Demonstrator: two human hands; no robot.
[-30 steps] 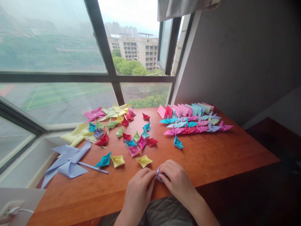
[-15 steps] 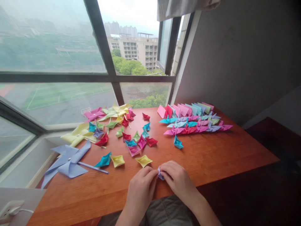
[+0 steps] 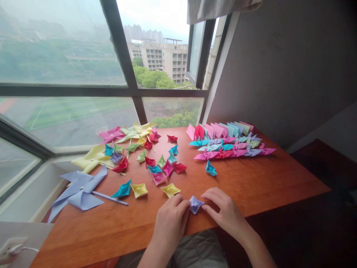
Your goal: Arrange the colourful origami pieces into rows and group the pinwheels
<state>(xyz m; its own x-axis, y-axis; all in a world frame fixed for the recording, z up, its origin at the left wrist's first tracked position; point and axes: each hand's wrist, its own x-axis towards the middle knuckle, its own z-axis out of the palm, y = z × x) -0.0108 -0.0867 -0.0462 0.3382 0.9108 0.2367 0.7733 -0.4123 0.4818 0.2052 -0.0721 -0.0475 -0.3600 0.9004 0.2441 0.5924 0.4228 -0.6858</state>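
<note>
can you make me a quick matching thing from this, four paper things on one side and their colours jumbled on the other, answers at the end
Things
1. held paper boat, between the left hand and the right hand
2. neighbouring paper boat, just beyond the left hand
3. paper cranes, in rows
4. lone paper boat, on the near side of the cranes

Colours
A. mixed, including pink, blue and lavender
B. yellow
C. blue
D. lavender

Right pairs: 1-D, 2-B, 3-A, 4-C
</note>
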